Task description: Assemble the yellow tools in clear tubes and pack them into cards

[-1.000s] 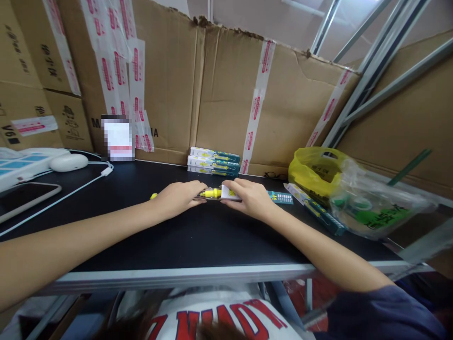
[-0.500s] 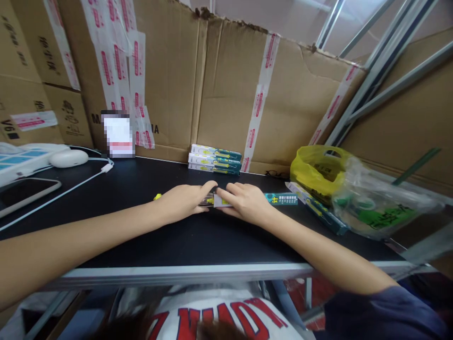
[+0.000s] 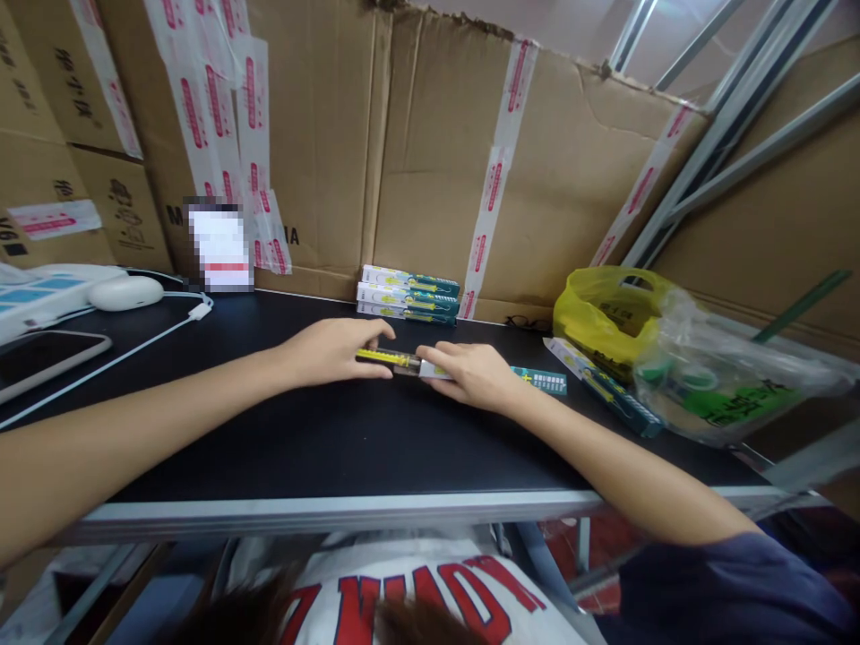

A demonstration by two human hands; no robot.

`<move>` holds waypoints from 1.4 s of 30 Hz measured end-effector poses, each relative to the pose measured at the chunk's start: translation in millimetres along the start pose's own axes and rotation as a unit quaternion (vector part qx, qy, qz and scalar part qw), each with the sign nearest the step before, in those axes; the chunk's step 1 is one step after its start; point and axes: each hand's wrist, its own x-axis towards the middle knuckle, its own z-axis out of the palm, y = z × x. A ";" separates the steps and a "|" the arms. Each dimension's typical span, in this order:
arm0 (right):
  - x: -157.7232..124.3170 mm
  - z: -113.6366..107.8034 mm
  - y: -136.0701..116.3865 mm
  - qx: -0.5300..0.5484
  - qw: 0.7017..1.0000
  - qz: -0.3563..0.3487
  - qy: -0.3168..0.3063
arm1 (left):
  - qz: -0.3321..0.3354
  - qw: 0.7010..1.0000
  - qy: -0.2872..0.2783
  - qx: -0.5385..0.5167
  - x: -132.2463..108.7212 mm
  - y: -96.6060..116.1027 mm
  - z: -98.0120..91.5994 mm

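My left hand [image 3: 336,348] is at the left end of a slim yellow-and-dark item [image 3: 386,358], its thumb and fingers apart on either side of it. The item's other end meets the open left end of a narrow white-and-teal box [image 3: 538,381]. Closed over the middle of that box is my right hand [image 3: 474,369], hiding much of it. The teal end sticks out on the right. What exactly the yellow-and-dark item is, I cannot make out.
Behind my hands lies a stack of similar slim boxes [image 3: 407,296]. Another slim box [image 3: 605,390] rests at the right, beside a yellow plastic bag [image 3: 605,313] and a clear bag [image 3: 726,385]. To the left are a phone [image 3: 50,358], a power strip [image 3: 40,300] and a white cable [image 3: 121,358].
The yellow-and-dark item has shifted right relative to my left hand, and its left end no longer sticks out behind that hand. My left thumb and fingers have spread. My right hand keeps hold of the box.
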 end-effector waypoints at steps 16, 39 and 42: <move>-5.0 -2.7 20.3 0.040 0.994 0.094 -0.030 | -0.116 0.946 0.044 -0.299 4.8 -20.2 9.3; 5.3 0.4 -12.9 0.119 0.991 0.061 0.006 | -0.094 0.950 -0.058 -0.291 2.4 22.5 17.2; 3.3 0.4 -11.9 0.123 0.990 0.062 0.017 | -0.108 0.931 -0.054 -0.345 3.3 22.7 17.7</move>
